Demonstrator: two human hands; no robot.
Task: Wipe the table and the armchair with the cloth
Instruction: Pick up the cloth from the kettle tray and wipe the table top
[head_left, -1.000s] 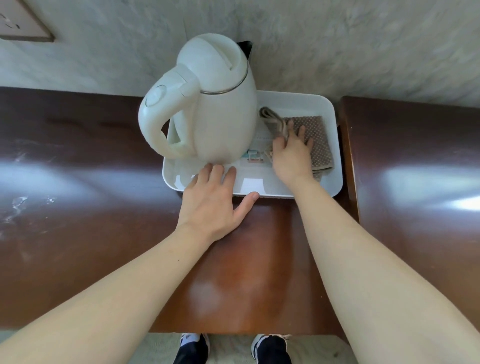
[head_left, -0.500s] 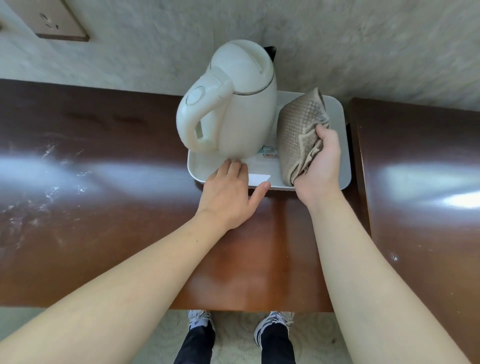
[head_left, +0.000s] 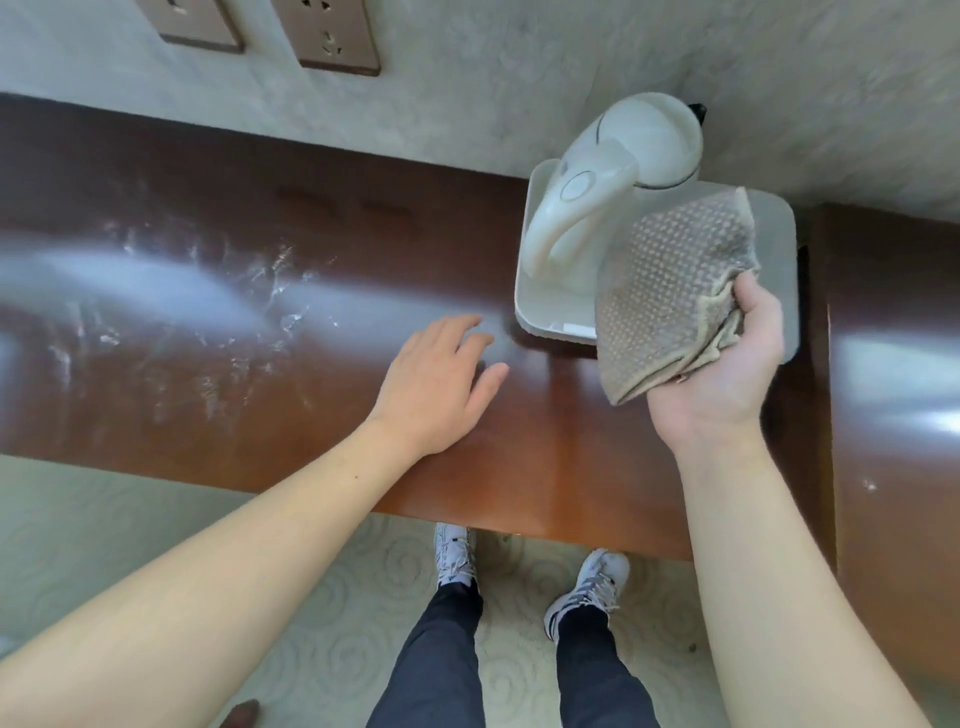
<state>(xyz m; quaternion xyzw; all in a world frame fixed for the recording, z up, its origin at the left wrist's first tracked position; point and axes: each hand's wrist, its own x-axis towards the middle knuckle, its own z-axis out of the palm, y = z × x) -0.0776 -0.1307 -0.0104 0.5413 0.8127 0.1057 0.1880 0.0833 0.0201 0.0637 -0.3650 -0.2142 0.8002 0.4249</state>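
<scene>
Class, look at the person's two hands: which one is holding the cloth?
The right hand. It grips the brown dotted cloth in front of the white tray, while the left hand is open and empty above the wooden table.

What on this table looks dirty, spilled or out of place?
White powdery smears streak the left part of the dark wooden table, unwiped. The kettle stands upright in its white tray. The right hand holds the cloth in the air; the left hand lies flat.
</scene>
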